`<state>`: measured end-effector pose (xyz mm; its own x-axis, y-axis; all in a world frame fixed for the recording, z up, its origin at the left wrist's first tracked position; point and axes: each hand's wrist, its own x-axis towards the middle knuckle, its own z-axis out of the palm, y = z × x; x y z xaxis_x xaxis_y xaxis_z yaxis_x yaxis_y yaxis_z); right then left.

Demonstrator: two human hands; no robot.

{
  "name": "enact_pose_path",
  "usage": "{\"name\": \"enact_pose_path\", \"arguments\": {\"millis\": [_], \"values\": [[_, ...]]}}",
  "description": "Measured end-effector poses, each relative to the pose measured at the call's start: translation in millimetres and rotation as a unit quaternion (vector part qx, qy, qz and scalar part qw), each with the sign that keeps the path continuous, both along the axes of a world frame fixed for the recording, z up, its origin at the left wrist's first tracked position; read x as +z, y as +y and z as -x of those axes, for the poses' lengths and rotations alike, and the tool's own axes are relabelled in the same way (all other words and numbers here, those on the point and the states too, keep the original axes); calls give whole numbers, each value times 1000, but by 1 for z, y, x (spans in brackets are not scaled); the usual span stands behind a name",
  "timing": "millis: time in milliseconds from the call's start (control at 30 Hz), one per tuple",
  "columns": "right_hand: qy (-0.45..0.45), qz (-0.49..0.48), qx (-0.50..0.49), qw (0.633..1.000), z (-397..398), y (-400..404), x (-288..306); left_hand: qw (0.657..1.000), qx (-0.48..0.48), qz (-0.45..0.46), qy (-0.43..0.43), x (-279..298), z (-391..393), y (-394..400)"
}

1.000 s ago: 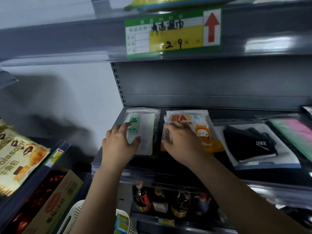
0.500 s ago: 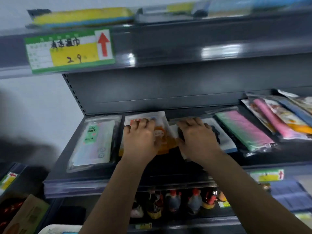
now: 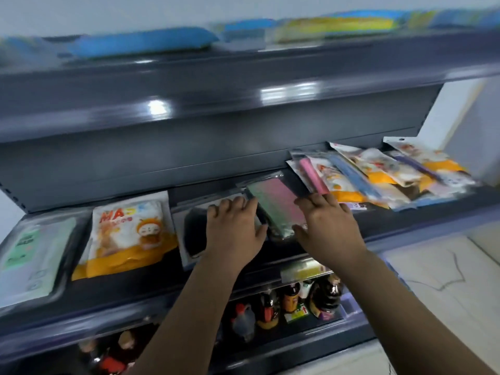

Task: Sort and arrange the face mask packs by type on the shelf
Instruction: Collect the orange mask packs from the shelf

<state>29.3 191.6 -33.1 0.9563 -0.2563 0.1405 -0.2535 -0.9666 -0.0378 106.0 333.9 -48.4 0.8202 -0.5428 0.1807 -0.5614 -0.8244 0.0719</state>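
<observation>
Mask packs [image 3: 276,207] beside jumbled pile [image 3: 378,177].

- One head-worn view, looking forward and down from above the forearms; close to the dark shelf [image 3: 405,226], about within arm's reach
- Faces the shelf front; the upper shelf [image 3: 243,85] crosses the top, bottles [image 3: 292,296] show below; edges blurred, perhaps from motion

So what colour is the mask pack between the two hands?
Green fading to pink, in clear wrap; the head view shows it.
</observation>
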Motion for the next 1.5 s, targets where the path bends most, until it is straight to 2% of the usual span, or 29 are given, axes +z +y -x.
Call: {"name": "enact_pose_path", "arguments": {"millis": [667, 1100, 1500], "values": [[-1, 13, -143, 990, 102, -199, 11, 989, -147, 27, -8, 5, 57, -228], [15, 8, -200, 980, 84, -312, 8, 981, -193, 26, 5, -2, 33, -354], [-21, -73, -162, 984, 51, -406, -9, 981, -196, -2, 7, -6, 23, -422]]}}
